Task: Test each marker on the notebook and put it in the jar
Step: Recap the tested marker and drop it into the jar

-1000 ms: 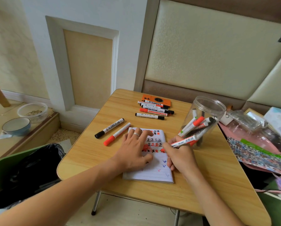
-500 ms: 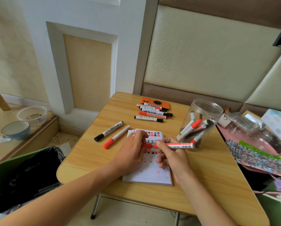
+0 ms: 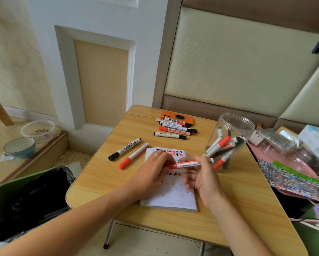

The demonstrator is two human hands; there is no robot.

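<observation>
Your two hands meet above the notebook (image 3: 170,196), which lies on the wooden table (image 3: 103,174) at the near middle. Between them you hold a red marker (image 3: 189,165) level, running from 9 to 3 o'clock. Your left hand (image 3: 153,174), with a ring on one finger, has its fingertips curled round the red cap end of that marker. Your right hand (image 3: 201,178) pinches the white barrel between thumb and forefinger, while its other fingers hang loosely below. Whether the cap is fully seated you cannot tell from here.

The page under your hands carries red and black marks along its far edge and fainter small marks lower down.

The clear jar (image 3: 229,143) stands at 2 o'clock from the notebook, just beside your right hand, mouth open and tilted toward the wall, with several red and black markers leaning inside.

At 10 o'clock from the notebook lie two loose markers side by side: a black-capped marker (image 3: 125,149) and a red-capped marker (image 3: 133,155), both apart from your hands. At 12 o'clock, well beyond the page, a cluster of markers (image 3: 175,129) lies against an orange case (image 3: 177,118).
</observation>
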